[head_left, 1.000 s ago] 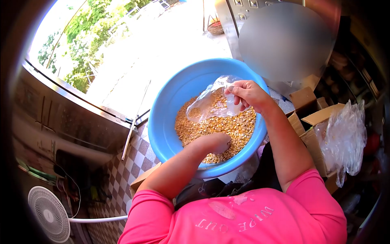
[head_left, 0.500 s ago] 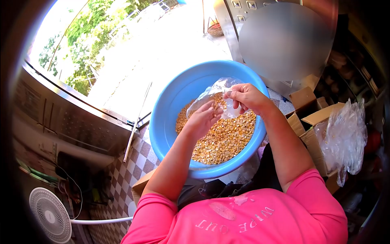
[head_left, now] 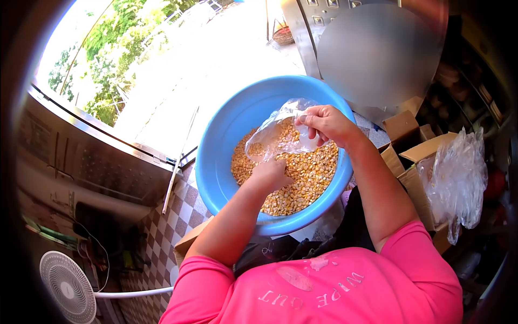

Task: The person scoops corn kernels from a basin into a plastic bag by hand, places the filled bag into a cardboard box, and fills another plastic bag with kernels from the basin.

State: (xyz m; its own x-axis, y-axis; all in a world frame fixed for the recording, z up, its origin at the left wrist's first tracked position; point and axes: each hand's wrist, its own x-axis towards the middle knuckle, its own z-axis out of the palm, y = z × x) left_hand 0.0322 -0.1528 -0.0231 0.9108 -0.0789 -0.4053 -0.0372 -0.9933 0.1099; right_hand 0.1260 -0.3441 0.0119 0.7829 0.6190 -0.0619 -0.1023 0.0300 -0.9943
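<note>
A large blue basin [head_left: 216, 178] holds a heap of yellow corn kernels [head_left: 310, 178]. Over the heap hangs a clear plastic bag [head_left: 270, 129], its mouth spread toward me. My right hand [head_left: 326, 125] pinches the bag's edge at the right. Just below the bag, my left hand [head_left: 271, 175] is at the kernels with its back up. Its fingers are blurred and partly hidden, so their hold cannot be made out.
At the right stand open cardboard boxes [head_left: 415, 186] with a bundle of clear plastic bags [head_left: 458, 178]. A white fan [head_left: 67, 286] is at the lower left. A thin white pole [head_left: 171, 186] lies left of the basin. A basket [head_left: 283, 35] sits outside beyond it.
My left hand rose from the kernels to the bag's mouth with some kernels, then came back down to the heap. My right hand has kept its hold on the bag, nearly still.
</note>
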